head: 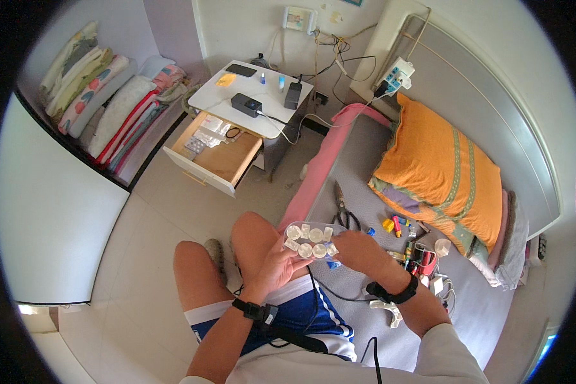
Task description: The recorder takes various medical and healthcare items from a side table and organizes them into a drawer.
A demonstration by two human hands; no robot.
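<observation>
My left hand (274, 272) holds the left and near side of a clear plastic tray (287, 231) above my lap. Two rows of small whitish pieces (305, 250), some round and some squarish, sit in it. At the tray's right end my right hand (360, 250) grips the edge, its fingertips mostly hidden. Just beyond that hand, black-handled scissors (346, 211) lie on the grey mattress (365, 149). Something blue (334, 264) shows below the tray, too covered to identify.
A nightstand (211, 93) with an open drawer (225, 161) stands ahead, holding black devices (246, 104). Tools and cables (420, 261) clutter the bed at right, below an orange pillow (437, 168). A power strip (396, 77) hangs near the headboard. Folded bedding (120, 115) fills a left shelf.
</observation>
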